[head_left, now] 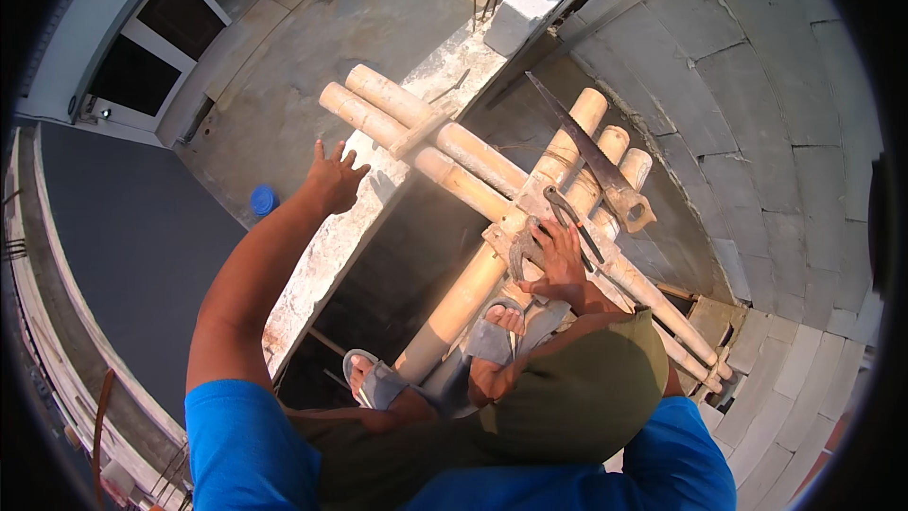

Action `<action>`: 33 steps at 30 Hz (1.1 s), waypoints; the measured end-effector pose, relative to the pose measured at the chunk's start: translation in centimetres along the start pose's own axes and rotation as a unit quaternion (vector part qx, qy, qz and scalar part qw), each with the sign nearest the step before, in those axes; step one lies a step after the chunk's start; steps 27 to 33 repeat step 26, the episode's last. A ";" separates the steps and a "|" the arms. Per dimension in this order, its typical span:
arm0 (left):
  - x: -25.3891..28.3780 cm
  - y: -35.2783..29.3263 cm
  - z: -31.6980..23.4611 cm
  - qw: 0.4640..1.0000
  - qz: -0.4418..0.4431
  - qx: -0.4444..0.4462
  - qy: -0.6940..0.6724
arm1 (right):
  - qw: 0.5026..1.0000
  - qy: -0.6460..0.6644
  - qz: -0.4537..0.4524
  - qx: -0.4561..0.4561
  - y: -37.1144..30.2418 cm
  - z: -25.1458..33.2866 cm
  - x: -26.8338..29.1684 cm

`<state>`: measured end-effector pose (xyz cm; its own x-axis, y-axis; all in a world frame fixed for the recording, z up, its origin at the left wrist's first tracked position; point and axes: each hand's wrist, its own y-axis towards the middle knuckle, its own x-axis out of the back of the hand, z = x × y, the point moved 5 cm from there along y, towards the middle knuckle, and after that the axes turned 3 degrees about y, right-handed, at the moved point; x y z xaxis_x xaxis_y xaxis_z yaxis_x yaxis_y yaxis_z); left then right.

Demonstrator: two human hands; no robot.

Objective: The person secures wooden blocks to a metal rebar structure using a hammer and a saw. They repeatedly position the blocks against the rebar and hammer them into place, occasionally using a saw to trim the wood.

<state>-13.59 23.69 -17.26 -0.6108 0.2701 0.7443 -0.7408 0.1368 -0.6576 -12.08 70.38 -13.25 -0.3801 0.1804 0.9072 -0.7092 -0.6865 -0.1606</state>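
Note:
My left hand [336, 180] is open, fingers spread, over the edge of a rough pale concrete ledge [326, 255], with nothing in it. On the bamboo platform, my right hand [561, 260] curls its thumb and fingers about a grey, curved, coil-like thing [518, 254]; its exact kind is unclear. Just beyond that hand lie pincers [573, 223] with dark handles. Farther right, a handsaw [596, 161] with a pale wooden handle rests across the bamboo poles [558, 156], its blade pointing away from me.
I squat in sandals on bamboo above a dark opening [407, 265]. Paired poles [378, 114] reach onto the ledge under a short wooden strip [419, 132]. A grey block wall [719, 104] rises at right. A white block [526, 11] and a blue round lid [264, 200] lie farther off.

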 end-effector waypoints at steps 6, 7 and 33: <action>0.5 -2.4 0.5 0.997 -0.005 -0.053 -0.047 | 0.999 -0.032 -0.001 0.003 -0.4 0.2 -0.6; 0.8 -2.4 1.3 0.996 -0.021 -0.038 -0.077 | 0.999 -0.036 0.000 0.000 -0.4 0.2 -0.5; -3.0 -4.5 7.6 0.957 -0.057 0.094 -0.269 | 0.990 -0.132 0.049 -0.023 -0.2 -2.9 -3.4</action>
